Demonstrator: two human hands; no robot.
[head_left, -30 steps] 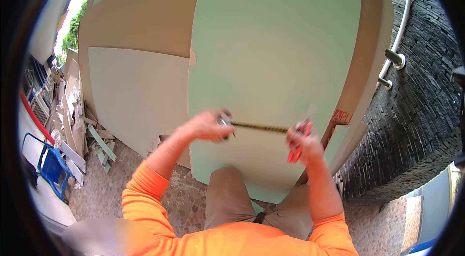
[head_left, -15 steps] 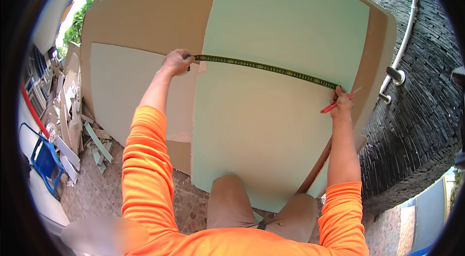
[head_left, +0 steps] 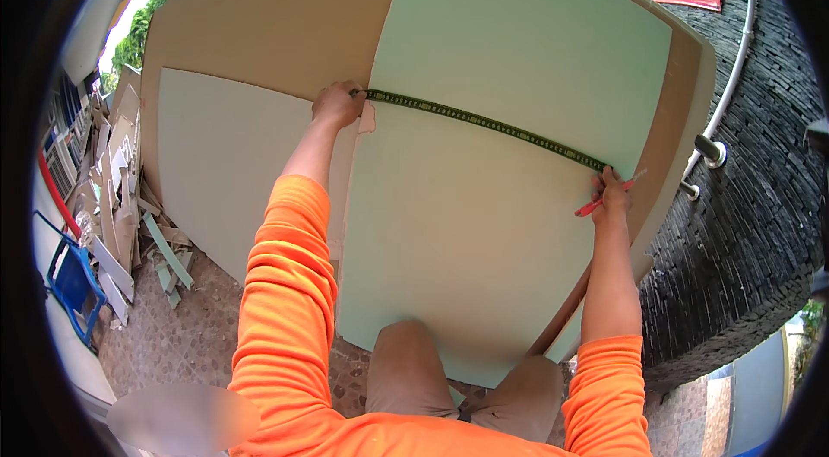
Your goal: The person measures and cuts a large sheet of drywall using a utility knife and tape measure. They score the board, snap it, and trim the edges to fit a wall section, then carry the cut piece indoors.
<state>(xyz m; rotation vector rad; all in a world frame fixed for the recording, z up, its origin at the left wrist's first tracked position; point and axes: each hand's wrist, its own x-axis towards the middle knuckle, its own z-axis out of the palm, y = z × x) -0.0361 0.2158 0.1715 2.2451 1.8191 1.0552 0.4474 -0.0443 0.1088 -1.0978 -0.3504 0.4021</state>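
A dark tape measure with a yellow-marked blade (head_left: 484, 122) stretches across a pale green board (head_left: 518, 51). My left hand (head_left: 338, 104) is closed around its case, mostly hidden by the fingers, at the board's left edge. Near the board's right edge, my right hand (head_left: 611, 189) pinches the other end of the blade. That same hand also grips a slim red utility knife (head_left: 591, 208), whose thin tip points up and to the right. The tape slants down from left to right.
Brown board (head_left: 268, 16) lies beneath, with a whitish sheet (head_left: 233, 155) at left. Board offcuts (head_left: 117, 189) pile up at far left beside a blue metal frame (head_left: 76, 284). A dark stone wall (head_left: 734, 241) with a pipe (head_left: 734, 68) stands at right.
My left hand has shifted right, up to the green board's left edge, and the span of tape between my hands is shorter. The right hand keeps its hold near the right edge.
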